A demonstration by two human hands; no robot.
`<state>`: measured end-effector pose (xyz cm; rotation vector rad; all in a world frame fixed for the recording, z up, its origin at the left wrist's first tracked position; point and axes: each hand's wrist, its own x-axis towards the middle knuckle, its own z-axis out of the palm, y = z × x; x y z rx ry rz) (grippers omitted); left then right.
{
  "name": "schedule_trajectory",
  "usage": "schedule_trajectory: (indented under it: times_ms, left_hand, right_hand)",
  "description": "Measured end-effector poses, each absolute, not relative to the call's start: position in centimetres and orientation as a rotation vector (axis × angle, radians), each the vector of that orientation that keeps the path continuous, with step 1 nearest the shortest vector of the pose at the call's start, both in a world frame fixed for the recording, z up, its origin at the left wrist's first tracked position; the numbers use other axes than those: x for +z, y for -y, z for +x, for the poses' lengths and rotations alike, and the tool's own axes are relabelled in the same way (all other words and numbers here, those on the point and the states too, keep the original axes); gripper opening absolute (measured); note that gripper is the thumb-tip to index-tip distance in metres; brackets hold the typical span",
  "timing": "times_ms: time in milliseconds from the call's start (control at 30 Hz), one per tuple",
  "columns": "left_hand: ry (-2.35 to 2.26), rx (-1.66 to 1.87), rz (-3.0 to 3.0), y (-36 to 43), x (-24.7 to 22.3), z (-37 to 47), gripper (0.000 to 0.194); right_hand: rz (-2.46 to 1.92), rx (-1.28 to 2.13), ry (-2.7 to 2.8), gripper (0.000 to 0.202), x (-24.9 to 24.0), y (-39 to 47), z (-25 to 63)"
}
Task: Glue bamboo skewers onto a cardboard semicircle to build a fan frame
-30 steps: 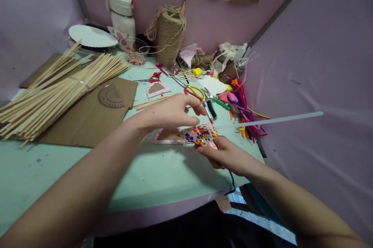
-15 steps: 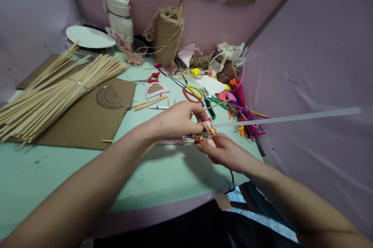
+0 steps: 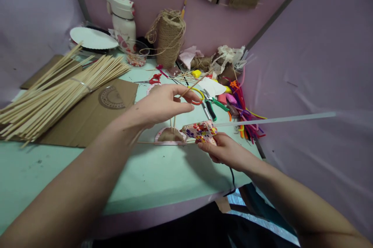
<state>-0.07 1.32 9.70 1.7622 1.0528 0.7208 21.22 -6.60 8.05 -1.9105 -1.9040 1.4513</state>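
Note:
My right hand (image 3: pixel 223 149) is wrapped around the handle of a flower-patterned glue gun (image 3: pixel 199 129). A long whitish glue stick (image 3: pixel 276 120) juts from its back end to the right. The nozzle points left, close to a half-round cardboard piece (image 3: pixel 169 135) with a pink-and-white edge, where thin sticks stand up. Above that piece, my left hand (image 3: pixel 166 104) has a thin bamboo stick (image 3: pixel 194 84) caught between its fingers, slanting up to the right. The thumb and forefinger of this hand are apart.
A banded bundle of bamboo sticks (image 3: pixel 72 88) lies on cardboard (image 3: pixel 72 129) at left, beside a protractor (image 3: pixel 111 97). Behind stand a bottle (image 3: pixel 124 20) and a twine roll (image 3: pixel 169 42). Green-handled cutters (image 3: pixel 217 104) and pipe cleaners (image 3: pixel 243 112) lie at right. A black cord (image 3: pixel 232 182) hangs over the edge.
My left hand has moved off the glue gun, up and left, with the bamboo stick still in it. The glue stick juts out less at the back. The right hand has barely moved.

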Motion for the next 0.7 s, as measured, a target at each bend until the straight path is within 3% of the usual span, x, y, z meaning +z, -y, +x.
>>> schedule_trajectory:
  times_ms: [267, 700]
  left_hand:
    - [-0.930, 0.513, 1.862, -0.6, 8.6, 1.4, 0.031]
    - [-0.901, 0.479, 1.883, -0.3, 8.9, 1.9, 0.019]
  right_hand:
    - [-1.896, 1.455, 1.947, 0.038, 8.1, 6.2, 20.7]
    - [-1.927, 1.356, 2.081, 0.030, 9.1, 5.8, 20.0]
